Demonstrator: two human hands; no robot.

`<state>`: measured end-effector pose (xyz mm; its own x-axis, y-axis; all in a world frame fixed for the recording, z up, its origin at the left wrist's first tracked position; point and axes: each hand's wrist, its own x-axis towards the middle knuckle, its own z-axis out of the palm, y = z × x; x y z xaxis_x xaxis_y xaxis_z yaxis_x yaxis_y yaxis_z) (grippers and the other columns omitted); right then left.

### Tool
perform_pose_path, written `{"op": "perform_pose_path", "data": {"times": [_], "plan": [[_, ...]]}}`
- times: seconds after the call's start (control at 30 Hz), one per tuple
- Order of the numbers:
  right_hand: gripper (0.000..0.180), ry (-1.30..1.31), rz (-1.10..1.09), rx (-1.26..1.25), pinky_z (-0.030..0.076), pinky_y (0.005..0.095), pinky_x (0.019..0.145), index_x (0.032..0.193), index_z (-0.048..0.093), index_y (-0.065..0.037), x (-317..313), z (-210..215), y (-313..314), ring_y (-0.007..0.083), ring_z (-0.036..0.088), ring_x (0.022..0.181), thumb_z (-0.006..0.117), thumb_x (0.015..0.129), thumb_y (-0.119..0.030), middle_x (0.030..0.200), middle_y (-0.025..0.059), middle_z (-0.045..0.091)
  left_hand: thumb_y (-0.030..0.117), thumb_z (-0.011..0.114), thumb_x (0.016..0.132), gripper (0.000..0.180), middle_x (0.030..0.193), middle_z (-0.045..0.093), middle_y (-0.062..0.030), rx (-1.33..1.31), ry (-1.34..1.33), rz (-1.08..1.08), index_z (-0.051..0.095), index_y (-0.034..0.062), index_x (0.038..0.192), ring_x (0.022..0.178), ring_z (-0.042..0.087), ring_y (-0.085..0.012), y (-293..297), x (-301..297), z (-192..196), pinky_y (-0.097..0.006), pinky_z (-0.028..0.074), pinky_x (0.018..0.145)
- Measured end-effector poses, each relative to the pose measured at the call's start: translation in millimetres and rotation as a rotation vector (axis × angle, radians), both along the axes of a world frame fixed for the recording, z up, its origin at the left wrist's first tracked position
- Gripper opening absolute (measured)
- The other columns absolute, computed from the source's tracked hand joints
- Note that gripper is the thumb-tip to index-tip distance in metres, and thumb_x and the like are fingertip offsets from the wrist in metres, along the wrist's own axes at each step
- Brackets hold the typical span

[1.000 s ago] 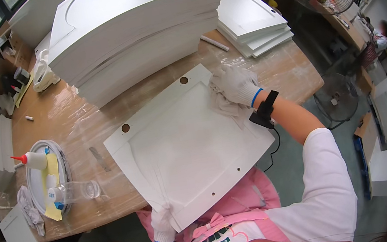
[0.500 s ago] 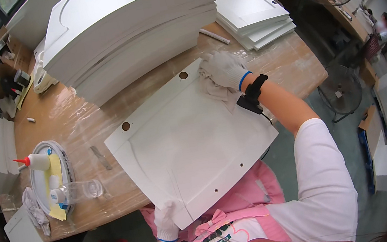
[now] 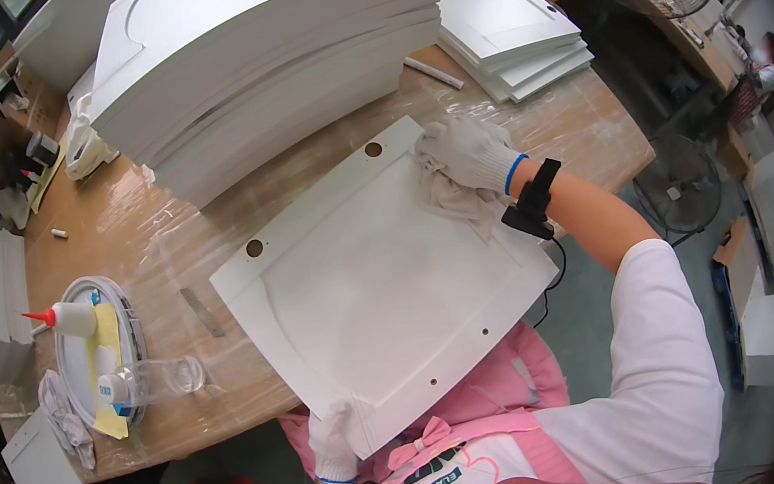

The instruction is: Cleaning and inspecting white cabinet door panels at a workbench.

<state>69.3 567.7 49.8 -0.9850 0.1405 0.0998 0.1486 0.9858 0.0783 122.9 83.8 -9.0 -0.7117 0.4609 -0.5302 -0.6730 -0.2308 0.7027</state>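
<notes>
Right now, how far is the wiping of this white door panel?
In hand: the right hand presses a white cloth on the white panel, at its far corner; the left hand steadies the near edge. How much is already wiped cannot be told. A tall panel stack lies behind.

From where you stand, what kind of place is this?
Probably a furniture workshop: a tall stack of white cabinet door panels, a plastic-wrapped wooden workbench, a glue bottle, and a gloved right hand wiping a panel.

White knit gloves, pink apron, white sleeve
</notes>
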Motion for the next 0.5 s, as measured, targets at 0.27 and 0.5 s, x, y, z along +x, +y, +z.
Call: {"op": "perform_pose_path", "data": {"times": [0.27, 0.5], "plan": [[0.027, -0.132, -0.123, -0.091, 0.053, 0.043, 0.088, 0.111, 0.065, -0.009, -7, 42, -36, 0.0331, 0.064, 0.106, 0.063, 0.088, -0.024, 0.113, 0.0155, 0.065, 0.009, 0.06, 0.093, 0.031, 0.11, 0.063, -0.0072, -0.035, 0.039, 0.009, 0.055, 0.0025, 0.122, 0.102, 0.064, -0.0224, -12, 3, -9, -0.037, 0.055, 0.09], [0.024, -0.097, -0.177, -0.04, 0.053, 0.0411, 0.091, 0.112, 0.066, -0.012, -27, 29, -12, 0.0301, 0.063, 0.11, 0.059, 0.089, -0.019, 0.116, 0.0108, 0.064, 0.008, 0.059, 0.092, 0.03, 0.108, 0.062, -0.0078, 0.001, -0.029, 0.002, 0.056, 0.0004, 0.12, 0.097, 0.064, -0.0212, -1, -4, 0, -0.036, 0.056, 0.087]]}}
